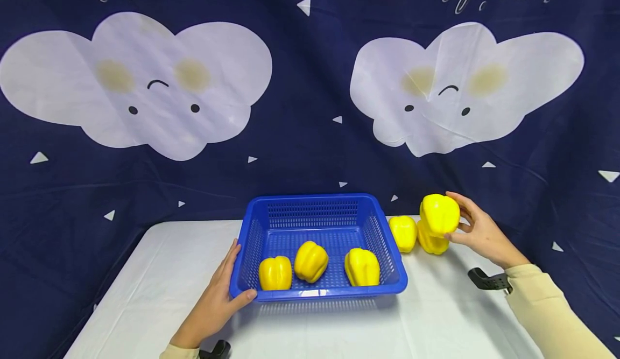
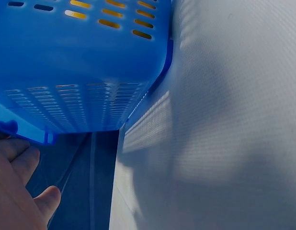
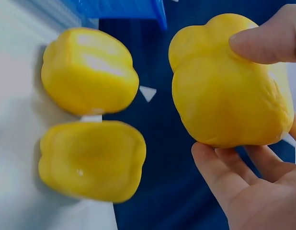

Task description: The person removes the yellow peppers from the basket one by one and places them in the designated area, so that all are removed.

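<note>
Your right grip (image 1: 486, 239) pinches a yellow pepper (image 1: 439, 215) between thumb and fingers; the blue basket (image 1: 319, 294) lies left, your left hand (image 1: 215, 302) touching it, its hold hard to tell.

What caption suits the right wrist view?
Right hand grips a lobed, glossy yellow bell pepper; two others rest on the white table.

Room lies above the basket (image 1: 318, 294) (its right wall (image 1: 381, 240) blocks sideways passage).
</note>
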Tool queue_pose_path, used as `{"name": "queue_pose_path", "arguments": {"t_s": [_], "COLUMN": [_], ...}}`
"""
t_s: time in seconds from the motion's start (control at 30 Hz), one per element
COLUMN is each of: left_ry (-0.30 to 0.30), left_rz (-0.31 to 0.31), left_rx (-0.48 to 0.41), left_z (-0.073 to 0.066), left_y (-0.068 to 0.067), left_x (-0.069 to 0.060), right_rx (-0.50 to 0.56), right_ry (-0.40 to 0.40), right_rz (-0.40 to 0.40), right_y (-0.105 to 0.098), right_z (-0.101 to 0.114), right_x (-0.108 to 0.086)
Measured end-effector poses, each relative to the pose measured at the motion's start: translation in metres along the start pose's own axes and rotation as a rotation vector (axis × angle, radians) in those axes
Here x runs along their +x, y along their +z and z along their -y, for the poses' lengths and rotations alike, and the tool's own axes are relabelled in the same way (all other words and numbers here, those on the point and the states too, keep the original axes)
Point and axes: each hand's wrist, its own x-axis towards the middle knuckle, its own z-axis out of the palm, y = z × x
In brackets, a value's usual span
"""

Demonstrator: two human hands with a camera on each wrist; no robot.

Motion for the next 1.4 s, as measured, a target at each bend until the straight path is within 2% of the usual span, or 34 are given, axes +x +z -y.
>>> {"name": "queue_pose_path", "arguments": {"t_s": [0.47, 0.77, 0.9, 1.17, 1.4], "left_ry": [-0.012, -0.011, -0.007, -0.011, 0.006], "left_rz": [0.008, 0.011, 0.008, 0.006, -0.002], "left_rx": [-0.005, -0.004, -0.007, -0.011, -0.019], "left_z": [-0.003, -0.002, -0.001, 0.000, 0.000], "left_y": [-0.001, -0.001, -0.001, 0.000, -0.001], "left_x": [0.001, 0.001, 0.001, 0.000, -0.001], "right_rx": [-0.033, -0.049, -0.065, -0.010, -0.040], "right_ry": [0.031, 0.092, 0.103, 0.067, 0.117], "right_rz": [-0.006, -0.004, -0.013, -0.003, -0.009], "right_y": [-0.020, -0.032, -0.034, -0.040, -0.042], "right_z": [-0.029, -0.044, -0.050, -0.067, -0.079], "right_x": [-0.007, -0.015, -0.017, -0.019, -0.020]}}
